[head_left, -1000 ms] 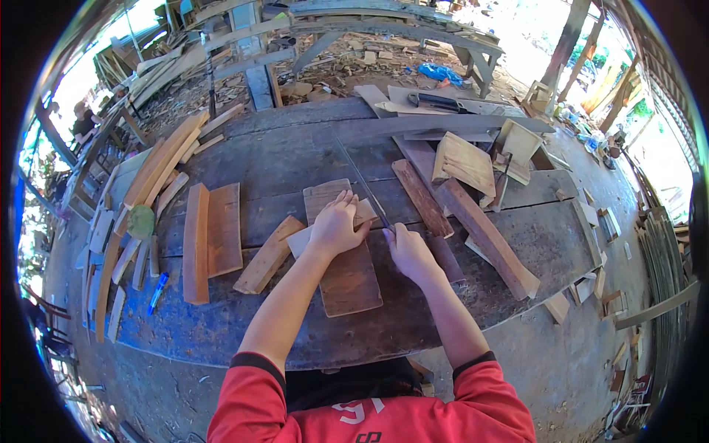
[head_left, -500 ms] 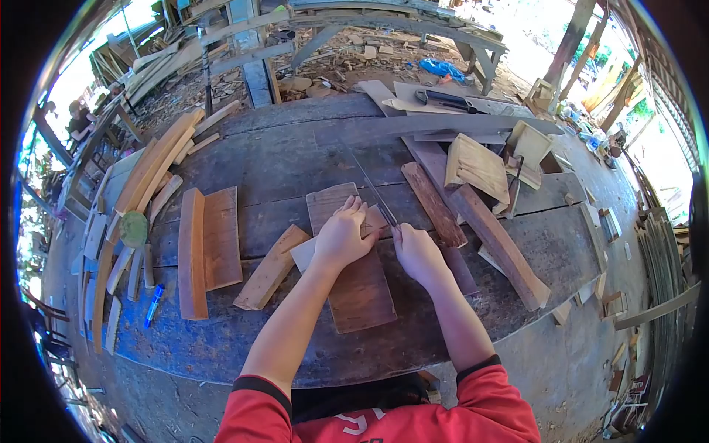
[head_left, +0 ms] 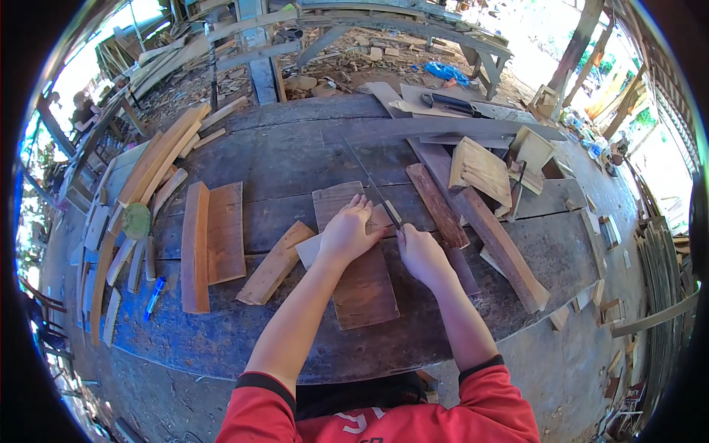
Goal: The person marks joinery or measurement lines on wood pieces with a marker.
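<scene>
My left hand (head_left: 347,235) lies with extended fingers over a short wooden piece (head_left: 379,217), holding it down across a flat brown board (head_left: 363,292). The pale end of that piece shows beside my wrist. My right hand (head_left: 424,256) is wrapped around the handle of a handsaw, largely hidden by the fingers. The narrow saw blade (head_left: 367,168), seen nearly edge-on, points away to the upper left and crosses the right end of the piece. My left thumb is close beside the blade.
On the dark workbench (head_left: 288,159), a wood block (head_left: 275,263) and an L-shaped pair of boards (head_left: 195,247) lie left, with a blue marker (head_left: 154,298). Curved strips (head_left: 166,155), a green disc (head_left: 136,221), dark red lengths (head_left: 502,251) and a pale block (head_left: 478,173) surround them.
The whole view has shifted slightly to the right. The saw blade has tilted a little at the wooden piece; both hands keep their holds.
</scene>
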`<state>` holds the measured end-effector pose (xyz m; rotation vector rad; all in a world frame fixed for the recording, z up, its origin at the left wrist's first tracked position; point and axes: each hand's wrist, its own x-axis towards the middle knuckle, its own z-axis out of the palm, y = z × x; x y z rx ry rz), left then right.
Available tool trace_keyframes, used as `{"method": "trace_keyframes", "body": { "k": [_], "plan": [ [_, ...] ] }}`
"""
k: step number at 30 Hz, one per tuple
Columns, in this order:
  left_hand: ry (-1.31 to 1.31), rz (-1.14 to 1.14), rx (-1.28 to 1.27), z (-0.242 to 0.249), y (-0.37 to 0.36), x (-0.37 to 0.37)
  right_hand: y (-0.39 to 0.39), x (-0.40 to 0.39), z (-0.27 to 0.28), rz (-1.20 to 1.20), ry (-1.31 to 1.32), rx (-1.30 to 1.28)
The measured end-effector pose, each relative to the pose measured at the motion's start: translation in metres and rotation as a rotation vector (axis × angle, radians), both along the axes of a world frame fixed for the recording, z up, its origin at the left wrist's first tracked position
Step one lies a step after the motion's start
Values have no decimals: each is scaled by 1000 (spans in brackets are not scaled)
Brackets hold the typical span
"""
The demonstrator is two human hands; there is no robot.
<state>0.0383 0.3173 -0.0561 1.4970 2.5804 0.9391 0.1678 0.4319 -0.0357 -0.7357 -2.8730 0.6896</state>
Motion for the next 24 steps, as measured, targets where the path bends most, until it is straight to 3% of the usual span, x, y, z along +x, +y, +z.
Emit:
{"method": "trace_keyframes", "body": {
  "k": [8, 17, 24],
  "plan": [
    [9, 39, -7, 1, 0, 2, 0, 13, 0, 19, -9, -15],
    [38, 20, -3, -2, 0, 1, -26, 124, 15, -74, -93, -91],
    [121, 11, -25, -7, 1, -1, -8, 49, -2, -3, 43, -24]
  ]
}}
